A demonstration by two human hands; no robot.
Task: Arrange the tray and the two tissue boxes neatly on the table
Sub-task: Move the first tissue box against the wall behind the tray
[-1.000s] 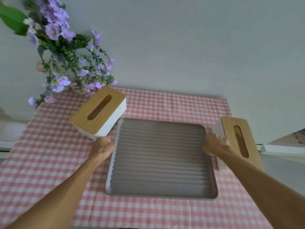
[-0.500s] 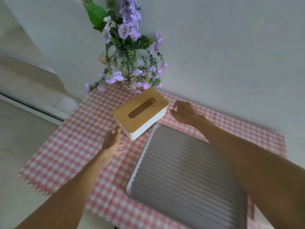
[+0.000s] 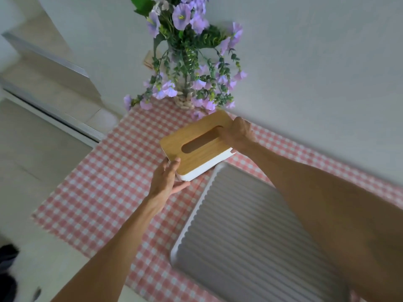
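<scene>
A white tissue box with a wooden slotted lid sits at the back left of the table, just beyond the far left corner of the grey ribbed tray. My left hand grips the box's near end, thumb on the lid and fingers under the white side. My right hand holds its far end, fingers over the lid edge. The box looks slightly raised off the pink checked cloth. My right forearm crosses over the tray. The second tissue box is out of view.
A vase of purple flowers stands right behind the box against the grey wall. The pink checked tablecloth ends at the table's left edge, with tiled floor and a door rail beyond.
Both hands left the tray's sides and moved to the left tissue box, closing on its two ends. My head turned left, so the right tissue box dropped out of view.
</scene>
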